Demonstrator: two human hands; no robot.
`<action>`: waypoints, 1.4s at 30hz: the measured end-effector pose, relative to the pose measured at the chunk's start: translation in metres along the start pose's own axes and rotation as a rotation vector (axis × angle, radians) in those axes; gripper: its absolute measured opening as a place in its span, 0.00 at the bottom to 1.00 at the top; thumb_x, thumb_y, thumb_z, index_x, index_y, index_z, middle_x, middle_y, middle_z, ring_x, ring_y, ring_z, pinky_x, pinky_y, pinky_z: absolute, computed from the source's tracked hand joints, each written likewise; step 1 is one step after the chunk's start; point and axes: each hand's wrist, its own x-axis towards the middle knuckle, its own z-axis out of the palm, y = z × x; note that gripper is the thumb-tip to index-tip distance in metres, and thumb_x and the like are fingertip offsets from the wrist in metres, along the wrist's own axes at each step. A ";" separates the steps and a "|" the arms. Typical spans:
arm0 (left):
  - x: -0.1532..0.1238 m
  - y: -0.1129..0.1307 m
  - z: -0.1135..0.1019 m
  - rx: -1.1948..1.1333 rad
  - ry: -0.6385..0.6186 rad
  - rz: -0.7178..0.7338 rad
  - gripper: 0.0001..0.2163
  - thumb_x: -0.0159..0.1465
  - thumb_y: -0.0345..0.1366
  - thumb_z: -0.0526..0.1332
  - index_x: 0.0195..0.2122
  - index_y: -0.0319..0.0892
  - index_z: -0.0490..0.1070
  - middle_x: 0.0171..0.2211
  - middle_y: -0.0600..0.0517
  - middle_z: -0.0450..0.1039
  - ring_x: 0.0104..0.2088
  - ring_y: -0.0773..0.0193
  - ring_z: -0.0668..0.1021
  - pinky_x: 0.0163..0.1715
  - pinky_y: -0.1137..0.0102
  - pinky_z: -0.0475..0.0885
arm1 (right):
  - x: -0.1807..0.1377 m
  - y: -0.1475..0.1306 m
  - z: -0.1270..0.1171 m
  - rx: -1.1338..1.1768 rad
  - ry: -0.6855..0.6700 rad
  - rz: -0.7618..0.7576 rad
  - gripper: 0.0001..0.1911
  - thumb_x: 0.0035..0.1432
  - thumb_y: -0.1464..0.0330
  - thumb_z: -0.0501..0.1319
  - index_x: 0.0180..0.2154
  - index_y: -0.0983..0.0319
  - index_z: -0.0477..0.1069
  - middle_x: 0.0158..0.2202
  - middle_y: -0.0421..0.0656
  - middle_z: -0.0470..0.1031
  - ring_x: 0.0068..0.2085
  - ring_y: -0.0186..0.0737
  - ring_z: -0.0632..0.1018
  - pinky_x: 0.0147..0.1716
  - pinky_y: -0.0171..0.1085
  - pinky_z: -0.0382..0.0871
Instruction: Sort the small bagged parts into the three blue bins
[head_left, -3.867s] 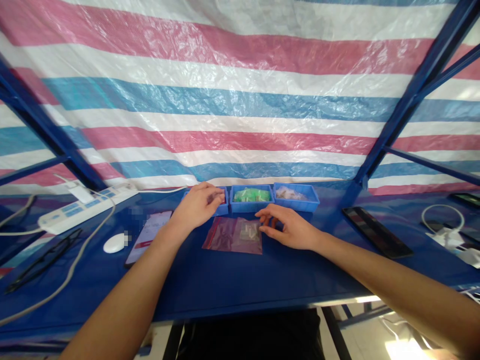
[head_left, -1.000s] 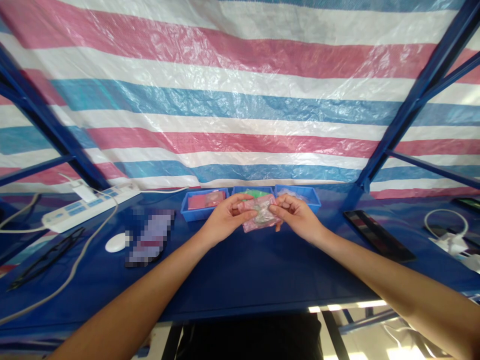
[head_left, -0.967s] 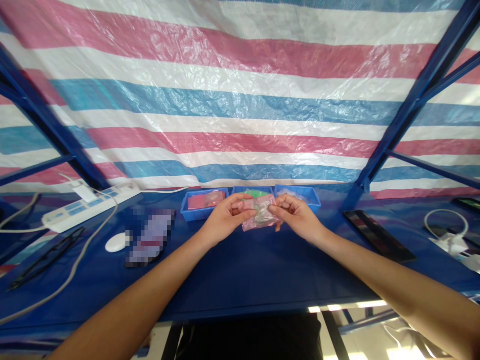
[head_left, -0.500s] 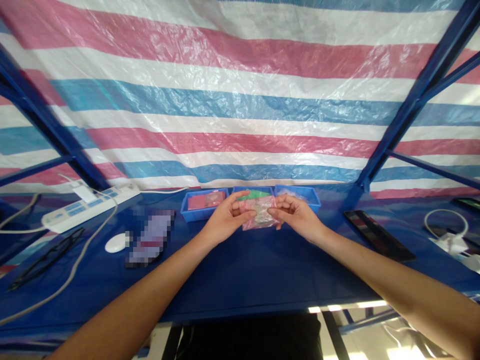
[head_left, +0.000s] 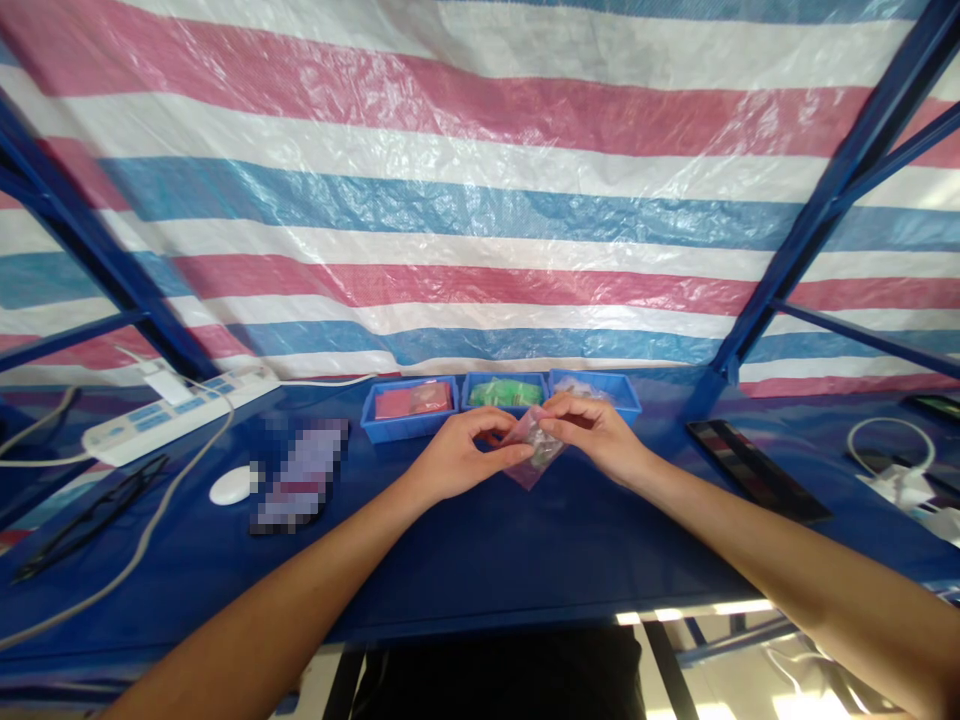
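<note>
A small pinkish see-through plastic bag (head_left: 531,466) is held tilted above the blue table, one corner pointing down. Something greyish inside it is too small to make out. My left hand (head_left: 469,455) pinches the bag's left side between thumb and fingers. At the upper right edge, my right hand (head_left: 592,430) grips it the same way. Just beyond the hands stand three blue bins in a row: the left bin (head_left: 405,428) with pink packets (head_left: 409,401), the middle one with green packets (head_left: 506,391), the right one with clear plastic packets (head_left: 574,387).
To the left on the table (head_left: 465,570) lie a white power strip (head_left: 180,415), black glasses (head_left: 90,520), a white mouse-like object (head_left: 232,485) and a blurred-out phone-shaped item (head_left: 304,475). A dark phone (head_left: 757,470) and a white charger (head_left: 896,482) lie right. Striped sheeting (head_left: 480,200) hangs behind.
The bag has turned from lying level to a slanted, corner-down position. Both hands have shifted slightly, the left one lower and to the right, uncovering more of the green packets.
</note>
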 end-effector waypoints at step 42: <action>0.006 -0.014 0.007 -0.491 0.135 -0.214 0.27 0.60 0.44 0.77 0.55 0.41 0.70 0.42 0.50 0.81 0.40 0.60 0.84 0.47 0.64 0.78 | 0.002 -0.005 -0.001 0.048 0.123 0.018 0.26 0.60 0.51 0.74 0.54 0.53 0.72 0.38 0.39 0.82 0.35 0.41 0.81 0.39 0.42 0.78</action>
